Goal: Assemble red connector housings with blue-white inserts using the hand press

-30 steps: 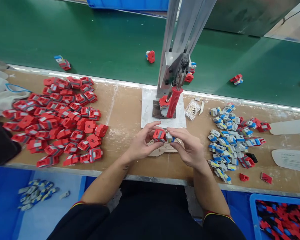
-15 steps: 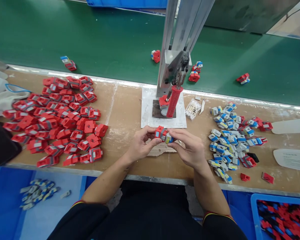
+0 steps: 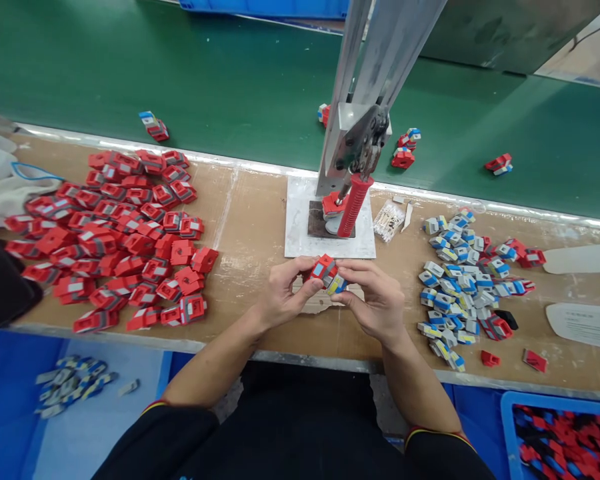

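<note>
From the head camera, the left hand point(image 3: 283, 293) and the right hand point(image 3: 375, 300) are meeting over the front edge of the desk point(image 3: 250, 227), just in front of the press point(image 3: 353, 193). The left hand is clamping a red housing point(image 3: 323, 268) and the right hand is pinching a small blue-and-yellow insert point(image 3: 336, 285); the two parts are touching, seemingly being pushed together but not yet fully seated. Many red housings point(image 3: 120, 233) are lying on the left and a pile of inserts point(image 3: 455, 280) on the right, so most of the work is judged left. A few joined pieces are sitting on the green belt point(image 3: 180, 73).

Compared with a second ago, the two parts were side by side; now they are pressed closer and tilted.
</note>
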A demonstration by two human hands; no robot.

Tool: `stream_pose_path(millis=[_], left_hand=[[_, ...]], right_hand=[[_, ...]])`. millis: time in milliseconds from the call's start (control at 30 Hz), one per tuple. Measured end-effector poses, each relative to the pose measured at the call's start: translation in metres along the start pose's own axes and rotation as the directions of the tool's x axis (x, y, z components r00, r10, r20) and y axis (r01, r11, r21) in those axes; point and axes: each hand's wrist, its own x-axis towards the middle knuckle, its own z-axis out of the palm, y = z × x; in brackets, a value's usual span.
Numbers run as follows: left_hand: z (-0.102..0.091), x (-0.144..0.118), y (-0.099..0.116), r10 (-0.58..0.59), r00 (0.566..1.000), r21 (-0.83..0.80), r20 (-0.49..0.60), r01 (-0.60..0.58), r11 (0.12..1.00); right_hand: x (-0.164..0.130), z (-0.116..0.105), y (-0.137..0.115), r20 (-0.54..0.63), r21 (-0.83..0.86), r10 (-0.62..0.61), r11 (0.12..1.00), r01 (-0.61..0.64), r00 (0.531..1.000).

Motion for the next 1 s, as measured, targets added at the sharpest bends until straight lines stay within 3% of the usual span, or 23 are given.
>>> stream_pose_path(millis=[200, 333, 467, 533, 600, 700, 833, 1000], left_hand=[[-0.006, 0.005, -0.002, 0.274, 0.956, 0.018, 0.102, -0.277, 0.961], [-0.007, 0.002, -0.006, 0.29, 0.949, 0.035, 0.124, -0.296, 0.954], [0.0, -0.003, -0.009, 0.274, 0.961, -0.009, 0.046, -0.274, 0.962], [0.007, -0.005, -0.008, 0.304, 0.952, 0.057, 0.036, -0.306, 0.95], [0.016, -0.006, -0.005, 0.357, 0.933, 0.149, 0.053, -0.361, 0.921], [0.03, -0.008, 0.001, 0.413, 0.91, 0.235, 0.045, -0.411, 0.881], [0.04, -0.012, 0.004, 0.418, 0.908, 0.271, -0.014, -0.399, 0.876], [0.042, -0.016, 0.001, 0.408, 0.911, 0.318, -0.052, -0.373, 0.872]], right_hand=[[-0.003, 0.001, 0.001, 0.083, 0.068, 0.007, 0.998, -0.013, 0.997], [0.001, -0.004, 0.001, 0.151, 0.112, 0.004, 0.994, -0.021, 0.989], [0.003, -0.007, -0.001, 0.157, 0.136, 0.052, 0.988, -0.074, 0.986], [0.002, -0.001, -0.005, 0.069, 0.151, 0.073, 0.985, -0.083, 0.995], [0.0, 0.009, -0.01, -0.093, 0.109, 0.085, 0.991, -0.075, 0.992], [-0.003, 0.023, -0.019, -0.296, 0.01, 0.064, 0.998, -0.064, 0.953], [-0.003, 0.027, -0.023, -0.372, -0.014, 0.058, 0.998, -0.068, 0.927], [-0.001, 0.023, -0.02, -0.358, 0.013, 0.128, 0.991, -0.132, 0.925]])
